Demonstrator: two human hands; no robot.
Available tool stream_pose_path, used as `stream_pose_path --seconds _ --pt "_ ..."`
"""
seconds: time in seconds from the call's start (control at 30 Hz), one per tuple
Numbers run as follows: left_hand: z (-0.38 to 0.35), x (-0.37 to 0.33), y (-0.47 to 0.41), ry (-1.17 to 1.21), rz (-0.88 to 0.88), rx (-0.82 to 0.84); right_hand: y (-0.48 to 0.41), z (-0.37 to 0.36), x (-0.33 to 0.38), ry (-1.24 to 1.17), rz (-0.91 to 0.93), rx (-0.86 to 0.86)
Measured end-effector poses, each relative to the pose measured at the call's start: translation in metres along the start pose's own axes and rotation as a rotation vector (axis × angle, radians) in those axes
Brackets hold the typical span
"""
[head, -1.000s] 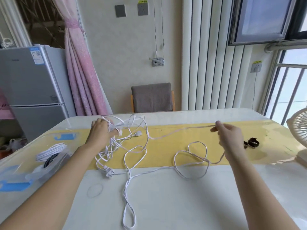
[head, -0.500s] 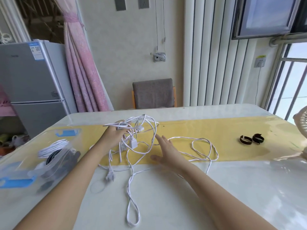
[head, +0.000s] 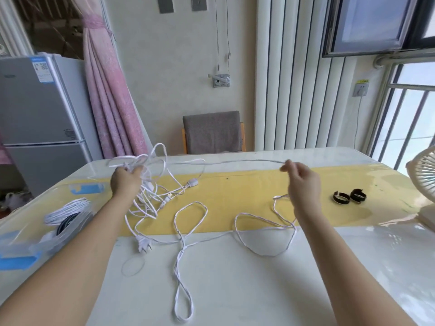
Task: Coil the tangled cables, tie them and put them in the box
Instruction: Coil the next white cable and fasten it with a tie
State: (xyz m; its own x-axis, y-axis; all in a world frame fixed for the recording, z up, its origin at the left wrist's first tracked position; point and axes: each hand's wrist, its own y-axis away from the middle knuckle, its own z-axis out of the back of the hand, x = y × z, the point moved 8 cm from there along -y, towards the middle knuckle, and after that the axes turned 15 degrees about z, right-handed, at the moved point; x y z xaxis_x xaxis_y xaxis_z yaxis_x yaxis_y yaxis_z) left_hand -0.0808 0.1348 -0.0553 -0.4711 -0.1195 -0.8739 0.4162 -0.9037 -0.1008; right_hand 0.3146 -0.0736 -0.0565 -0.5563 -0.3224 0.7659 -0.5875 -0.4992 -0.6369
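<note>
In the head view, the left hand (head: 126, 182) was raised above the far left of the table (head: 259, 290), its fingers curled round a bunch of loops of the white cable (head: 181, 252). From that bunch a single strand ran nearly straight across to the right hand (head: 303, 182), which pinched it between thumb and fingertips (head: 286, 164) at about the same height. The rest of the cable lay loose on the table between and below the hands: several open loops on the yellow runner (head: 235, 196), a long narrow loop reaching toward the near edge, the plug (head: 142, 245) lying near the left forearm, and an inline switch (head: 193, 182) just beyond the bunch. The clear box (head: 16, 248) stood at the left edge with wound cables (head: 68, 208) already inside. Two dark ties (head: 348, 197) lay on the runner, to the right of the right hand.

The step in hand looked like drawing out a free length to lay as the next turn of the coil. To do it well, the pull should probably be gentle, so crossings tighten nowhere. Each length should go back to the left hand as a loop of matching size. The plug and switch looked the likeliest parts to snag, and would be better lifted through a loop than dragged.
</note>
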Motion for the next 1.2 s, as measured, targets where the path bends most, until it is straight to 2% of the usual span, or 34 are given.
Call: stream_pose_path --seconds 0.07,0.1,0.2,0.27,0.3,0.37,0.47,0.53,0.6,0.73,0.83,0.9,0.97,1.03,1.07,1.2 --pt "-0.008 0.008 -0.003 -0.015 0.114 -0.008 -0.001 0.025 -0.012 0.032 -0.086 -0.17" --pt "-0.012 0.005 0.002 -0.036 0.117 -0.005 -0.001 0.029 -0.017 0.076 -0.103 -0.177" --pt "-0.027 -0.018 0.024 -0.044 -0.067 0.045 -0.001 0.028 -0.037 0.371 -0.124 0.017" --pt "-0.034 -0.031 0.046 -0.004 -0.192 0.105 0.002 0.018 -0.036 0.585 -0.062 0.165" --pt "-0.037 -0.036 0.056 0.029 -0.238 0.145 0.004 0.009 -0.027 0.584 0.01 0.197" --pt "-0.045 -0.043 0.074 0.085 -0.325 0.231 0.017 -0.022 -0.003 0.404 0.155 0.298" --pt "-0.056 -0.051 0.096 0.172 -0.358 0.386 0.056 -0.085 0.025 0.144 0.196 0.653" --pt "-0.061 -0.056 0.106 0.215 -0.374 0.49 0.078 -0.112 0.027 0.103 0.186 0.783" --pt "-0.065 -0.055 0.113 0.234 -0.37 0.567 0.086 -0.122 0.03 0.031 0.184 0.771" --pt "-0.066 -0.047 0.118 0.209 -0.329 0.599 0.087 -0.126 0.042 -0.115 0.199 0.717" --pt "-0.07 -0.037 0.109 0.137 -0.276 0.65 0.078 -0.12 0.05 -0.132 0.197 0.711" --pt "-0.07 -0.032 0.1 0.033 -0.271 0.654 0.063 -0.106 0.052 -0.151 0.172 0.64" --pt "-0.067 -0.031 0.091 -0.135 -0.306 0.532 0.047 -0.089 0.049 -0.166 0.135 0.536" --pt "-0.058 -0.042 0.094 -0.219 -0.428 0.376 0.036 -0.075 0.045 -0.136 0.112 0.447" --pt "-0.054 -0.05 0.098 -0.219 -0.508 0.351 0.031 -0.07 0.043 -0.089 0.108 0.415" --pt "-0.04 -0.049 0.084 -0.203 -0.58 0.294 0.007 -0.024 0.024 0.292 0.072 0.265"
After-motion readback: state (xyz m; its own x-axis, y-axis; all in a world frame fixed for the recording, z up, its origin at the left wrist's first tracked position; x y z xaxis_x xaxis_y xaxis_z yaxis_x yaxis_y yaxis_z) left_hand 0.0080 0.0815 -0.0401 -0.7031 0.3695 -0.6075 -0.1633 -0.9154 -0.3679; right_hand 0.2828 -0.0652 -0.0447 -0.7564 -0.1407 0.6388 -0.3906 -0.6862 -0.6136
